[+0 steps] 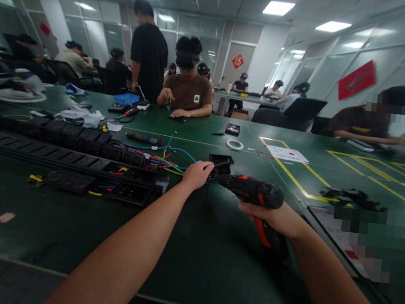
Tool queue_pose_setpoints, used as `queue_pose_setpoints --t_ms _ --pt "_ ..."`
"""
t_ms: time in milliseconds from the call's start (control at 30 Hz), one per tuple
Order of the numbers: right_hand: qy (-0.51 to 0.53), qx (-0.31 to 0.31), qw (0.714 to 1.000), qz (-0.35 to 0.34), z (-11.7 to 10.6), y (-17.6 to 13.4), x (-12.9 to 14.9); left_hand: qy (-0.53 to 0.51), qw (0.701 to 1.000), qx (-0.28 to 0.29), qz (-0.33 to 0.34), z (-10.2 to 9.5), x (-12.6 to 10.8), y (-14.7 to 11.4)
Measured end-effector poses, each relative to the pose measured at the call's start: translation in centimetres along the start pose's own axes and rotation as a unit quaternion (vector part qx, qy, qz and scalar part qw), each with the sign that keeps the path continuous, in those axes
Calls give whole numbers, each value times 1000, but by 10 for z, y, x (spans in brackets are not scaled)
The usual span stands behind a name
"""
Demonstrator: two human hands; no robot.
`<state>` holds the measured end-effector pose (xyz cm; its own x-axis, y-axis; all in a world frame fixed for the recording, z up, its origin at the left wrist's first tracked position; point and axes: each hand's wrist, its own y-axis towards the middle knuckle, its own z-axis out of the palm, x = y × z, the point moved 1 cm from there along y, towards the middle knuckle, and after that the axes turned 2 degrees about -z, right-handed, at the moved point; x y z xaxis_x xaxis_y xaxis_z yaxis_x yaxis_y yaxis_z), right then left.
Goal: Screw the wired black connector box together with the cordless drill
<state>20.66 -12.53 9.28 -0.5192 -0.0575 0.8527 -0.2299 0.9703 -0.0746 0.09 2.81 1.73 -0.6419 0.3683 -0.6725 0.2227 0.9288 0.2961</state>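
My right hand [268, 215] is wrapped round the grip of a black and orange cordless drill [251, 189]. The drill's nose points left, toward a small black rectangular frame [223, 163]. My left hand [199, 173] is closed on the near left side of that black frame, its fingertips partly hiding the edge. Where the drill's tip meets the frame is too small to make out. Blue, red and green wires [165, 160] run left from behind my left hand to a row of black socket modules [94, 142].
Long black power strips [41, 151] cover the left of the green table [184, 247]. A roll of white tape [234, 145] and a paper sheet [287, 154] lie beyond my hands. A clipboard [338, 243] lies at right. A co-worker [189, 92] sits opposite.
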Motion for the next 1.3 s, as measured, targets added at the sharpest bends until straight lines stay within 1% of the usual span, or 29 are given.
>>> queue_pose_setpoints --t_ms 200,633,867,1100,1300 --pt "-12 1 1000 6 -3 1 -4 -1 1000 2 -3 0 0 0" --pt "51 9 998 -22 -1 4 -2 7 1000 3 0 0 1 0" --pt "44 8 999 -27 -1 4 -2 9 1000 3 0 -1 0 0" --pt "28 12 999 -17 -3 5 -8 7 1000 2 -8 0 1 0" --pt "14 11 1000 -14 -3 5 -8 9 1000 0 -2 1 1 0"
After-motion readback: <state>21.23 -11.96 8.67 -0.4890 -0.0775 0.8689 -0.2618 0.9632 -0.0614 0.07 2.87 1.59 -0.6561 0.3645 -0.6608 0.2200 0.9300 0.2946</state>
